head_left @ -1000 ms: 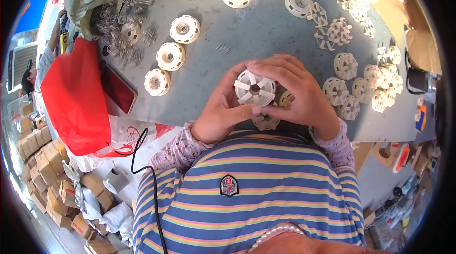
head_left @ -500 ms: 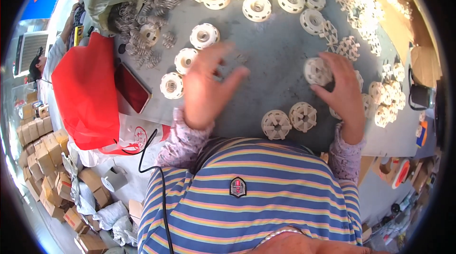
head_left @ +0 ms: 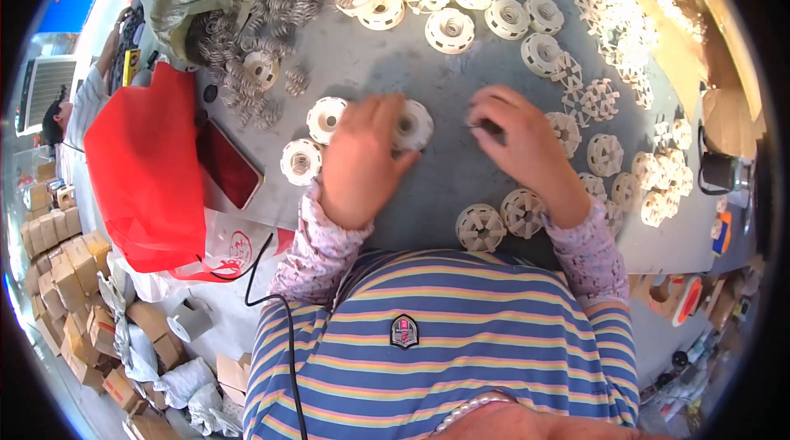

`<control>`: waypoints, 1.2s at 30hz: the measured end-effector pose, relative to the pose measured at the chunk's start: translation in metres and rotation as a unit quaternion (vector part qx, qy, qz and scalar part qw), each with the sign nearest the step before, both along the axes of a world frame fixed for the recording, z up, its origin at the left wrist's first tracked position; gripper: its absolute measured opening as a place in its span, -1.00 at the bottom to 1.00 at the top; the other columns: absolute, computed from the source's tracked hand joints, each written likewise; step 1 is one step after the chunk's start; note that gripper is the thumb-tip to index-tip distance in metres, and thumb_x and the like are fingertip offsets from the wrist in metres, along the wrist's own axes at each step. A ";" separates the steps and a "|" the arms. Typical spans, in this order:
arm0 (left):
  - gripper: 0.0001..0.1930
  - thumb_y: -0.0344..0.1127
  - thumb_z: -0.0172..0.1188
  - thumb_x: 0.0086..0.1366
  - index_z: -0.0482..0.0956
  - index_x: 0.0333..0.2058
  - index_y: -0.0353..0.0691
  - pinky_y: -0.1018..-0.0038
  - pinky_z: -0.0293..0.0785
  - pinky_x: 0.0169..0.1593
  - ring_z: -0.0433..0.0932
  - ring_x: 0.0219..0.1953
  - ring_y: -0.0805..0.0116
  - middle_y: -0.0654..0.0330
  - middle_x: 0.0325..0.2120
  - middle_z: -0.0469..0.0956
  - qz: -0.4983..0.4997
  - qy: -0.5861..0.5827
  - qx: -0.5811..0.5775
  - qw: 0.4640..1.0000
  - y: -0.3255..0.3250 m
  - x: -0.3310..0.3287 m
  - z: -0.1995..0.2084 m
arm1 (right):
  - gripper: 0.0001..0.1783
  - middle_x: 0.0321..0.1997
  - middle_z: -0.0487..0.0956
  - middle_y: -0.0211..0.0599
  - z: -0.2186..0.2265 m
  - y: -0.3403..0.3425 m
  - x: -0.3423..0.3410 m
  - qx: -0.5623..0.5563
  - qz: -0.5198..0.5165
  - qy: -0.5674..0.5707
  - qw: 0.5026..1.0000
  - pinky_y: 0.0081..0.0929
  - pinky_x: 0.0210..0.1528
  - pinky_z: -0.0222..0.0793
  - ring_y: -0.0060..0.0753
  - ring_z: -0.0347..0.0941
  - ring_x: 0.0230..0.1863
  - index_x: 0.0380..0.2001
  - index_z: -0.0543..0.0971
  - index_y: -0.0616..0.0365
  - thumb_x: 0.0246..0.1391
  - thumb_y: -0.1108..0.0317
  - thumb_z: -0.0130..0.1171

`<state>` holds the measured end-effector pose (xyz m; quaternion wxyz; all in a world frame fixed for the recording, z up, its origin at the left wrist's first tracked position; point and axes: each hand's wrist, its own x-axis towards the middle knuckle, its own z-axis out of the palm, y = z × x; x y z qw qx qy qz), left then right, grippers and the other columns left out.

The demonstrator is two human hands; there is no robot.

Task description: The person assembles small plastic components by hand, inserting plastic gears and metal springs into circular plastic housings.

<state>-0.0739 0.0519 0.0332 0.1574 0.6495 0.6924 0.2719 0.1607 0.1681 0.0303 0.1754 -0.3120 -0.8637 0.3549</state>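
A round cream plastic ring [head_left: 414, 125] is in my left hand [head_left: 362, 160], between the fingers and thumb, low over the grey table. Part of the ring is hidden behind the fingers. To its right hovers my right hand [head_left: 522, 144], fingers curled toward the thumb; whatever is at its fingertips is too small to make out. Left of my left hand lie two more rings, one [head_left: 327, 120] partly covered by that hand and another [head_left: 301, 162] with a metal spring in it. A disc with spokes [head_left: 564, 134] lies just behind my right hand.
Loose metal springs [head_left: 288, 12] spill from a pale sack [head_left: 177, 4]. Many cream rings [head_left: 450, 30] stand at the back, and small lattice pieces [head_left: 609, 28] pile at the right. Spoked discs [head_left: 480, 228] lie near the front edge. A phone [head_left: 229, 164] sits beside a red bag [head_left: 148, 168].
My left hand has closed on a ring and drawn it nearer and to the right. My right hand has let go of the spoked disc and moved left.
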 end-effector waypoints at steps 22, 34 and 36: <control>-0.63 -0.21 0.40 0.26 0.68 0.00 -0.22 0.09 0.53 0.24 0.61 0.09 -0.08 0.00 -0.03 0.65 -0.044 0.124 0.312 0.941 0.276 0.099 -0.044 | -0.87 -0.21 0.67 -0.26 -0.024 0.020 0.089 0.198 -0.217 -0.004 0.956 -0.17 -0.14 0.57 -0.06 0.65 -0.18 -0.34 0.67 0.16 0.08 0.43 0.46; -0.82 -0.31 0.45 0.21 0.77 -0.23 -0.20 0.13 0.62 0.02 0.68 -0.18 -0.09 -0.02 -0.30 0.69 -0.114 0.103 0.278 0.948 0.301 0.041 -0.028 | -0.88 -0.16 0.67 -0.24 -0.020 0.021 0.091 0.183 -0.205 0.035 0.961 -0.24 -0.12 0.58 -0.08 0.66 -0.18 -0.32 0.65 0.18 0.10 0.45 0.42; -0.83 -0.30 0.43 0.35 0.75 -0.16 -0.24 0.22 0.63 -0.06 0.69 -0.22 0.09 0.10 -0.30 0.70 -0.105 -0.008 0.248 0.963 0.247 0.052 0.010 | -0.87 -0.13 0.69 -0.24 -0.018 0.018 0.094 0.148 -0.219 0.073 0.962 -0.28 -0.10 0.59 -0.13 0.68 -0.17 -0.30 0.65 0.19 0.10 0.49 0.43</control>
